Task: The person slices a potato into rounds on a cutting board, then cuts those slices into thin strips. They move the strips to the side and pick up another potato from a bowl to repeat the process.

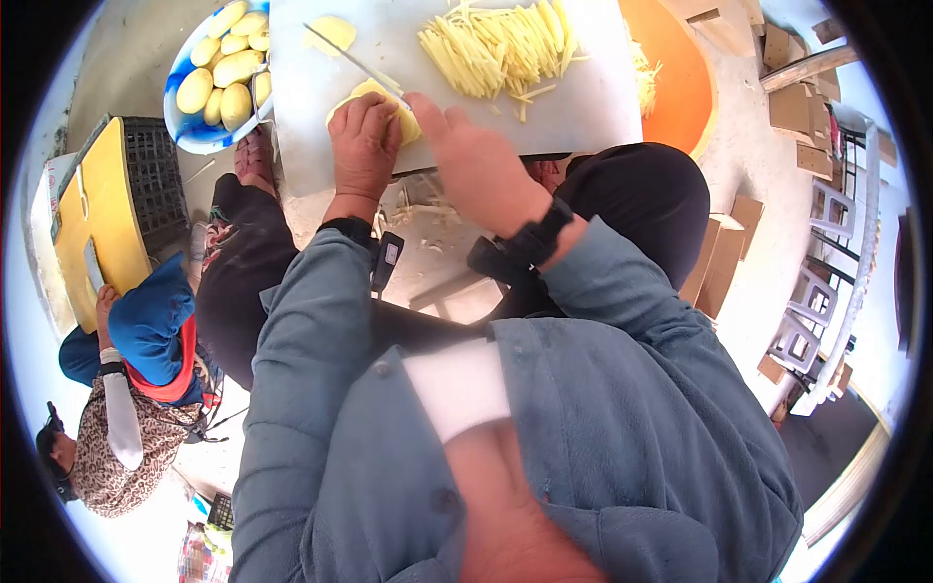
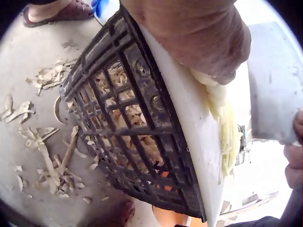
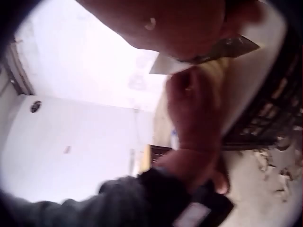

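On the white cutting board (image 1: 598, 107), my left hand (image 1: 364, 146) holds down a stack of potato slices (image 1: 410, 126) with bent fingers. My right hand (image 1: 486, 180) grips a cleaver (image 1: 352, 61), its blade right beside the left fingers. The broad flat side of the cleaver (image 2: 274, 80) shows in the left wrist view, where cut potato strips (image 2: 229, 146) lie beyond the left hand. A heap of thin potato strips (image 1: 501, 49) covers the upper right of the board. Some loose slices (image 1: 331, 34) rest at its upper left. The right wrist view is dark and blurred.
Peeled potatoes (image 1: 234, 68) fill a blue and white bowl (image 1: 178, 124) left of the board. An orange basin (image 1: 685, 92) with strips stands right. Below the board is a black crate (image 2: 158, 130) of peelings; more peelings (image 2: 54, 170) litter the floor. Another person (image 1: 131, 418) sits at left.
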`<state>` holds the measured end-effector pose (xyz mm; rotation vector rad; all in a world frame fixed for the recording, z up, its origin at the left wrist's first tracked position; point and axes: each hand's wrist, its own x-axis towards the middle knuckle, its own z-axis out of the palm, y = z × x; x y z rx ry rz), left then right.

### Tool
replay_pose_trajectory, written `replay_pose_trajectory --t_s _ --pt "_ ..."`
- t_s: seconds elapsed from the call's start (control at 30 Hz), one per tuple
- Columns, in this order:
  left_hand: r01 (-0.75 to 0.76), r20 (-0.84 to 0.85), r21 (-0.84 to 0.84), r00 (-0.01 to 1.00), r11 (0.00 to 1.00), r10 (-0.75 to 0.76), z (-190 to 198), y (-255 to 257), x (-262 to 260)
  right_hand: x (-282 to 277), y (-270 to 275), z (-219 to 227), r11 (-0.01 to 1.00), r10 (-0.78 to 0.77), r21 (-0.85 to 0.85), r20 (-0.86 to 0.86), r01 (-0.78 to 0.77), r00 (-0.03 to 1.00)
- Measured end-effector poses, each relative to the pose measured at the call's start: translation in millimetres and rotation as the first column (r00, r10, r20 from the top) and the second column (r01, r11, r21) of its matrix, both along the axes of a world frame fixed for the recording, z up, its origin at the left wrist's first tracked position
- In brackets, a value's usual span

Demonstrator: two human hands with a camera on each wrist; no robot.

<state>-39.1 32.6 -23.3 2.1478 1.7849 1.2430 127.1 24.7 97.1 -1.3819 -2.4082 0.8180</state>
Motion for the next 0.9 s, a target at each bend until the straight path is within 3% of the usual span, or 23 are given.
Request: replay_pose_trajectory --t_s 0.07,0.2,0.27,0.37,0.5,0.67,0.7,0.77,0.9 --pt "0.006 -0.008 0.013 1.0 1.0 -0.006 0.1 1.6 0.6 1.4 3.6 -28.8 0.999 0.035 -0.004 0.171 -0.035 0.985" --pt "0.019 0.004 0.015 1.0 1.0 -0.019 0.6 4.3 -1.4 0.5 12.2 -15.1 0.998 0.055 -0.051 0.16 -0.047 0.986" --pt "0.014 -0.009 0.019 1.0 1.0 -0.014 0.4 2.9 -0.6 -0.1 7.5 0.3 0.999 0.035 0.005 0.062 -0.035 0.997" --pt "0.007 0.016 -0.009 1.0 1.0 -0.007 -1.2 2.7 -0.1 0.0 5.2 -22.9 0.999 0.044 0.017 0.108 -0.046 0.993" --pt "0.022 0.031 -0.008 0.999 1.0 -0.022 1.9 2.0 0.0 -0.1 7.7 -22.1 0.999 0.042 -0.037 0.17 -0.036 0.985" --pt "0.005 0.025 -0.018 1.0 1.0 -0.005 -1.8 2.3 -0.2 -2.2 6.2 -5.3 0.998 0.038 0.045 -0.036 -0.037 0.999" --pt "0.006 0.025 -0.015 1.0 1.0 -0.006 -0.7 1.9 0.5 -1.4 4.9 -13.8 0.998 0.038 0.048 -0.037 -0.036 0.999" --pt "0.023 0.023 0.011 0.999 1.0 -0.023 2.5 3.8 -0.6 -0.1 5.5 -36.0 0.999 0.033 0.0 0.129 -0.033 0.991" --pt "0.014 0.014 0.013 1.0 1.0 -0.014 -0.6 4.5 -0.6 -1.5 13.2 -15.8 0.999 0.045 -0.015 0.113 -0.043 0.993"
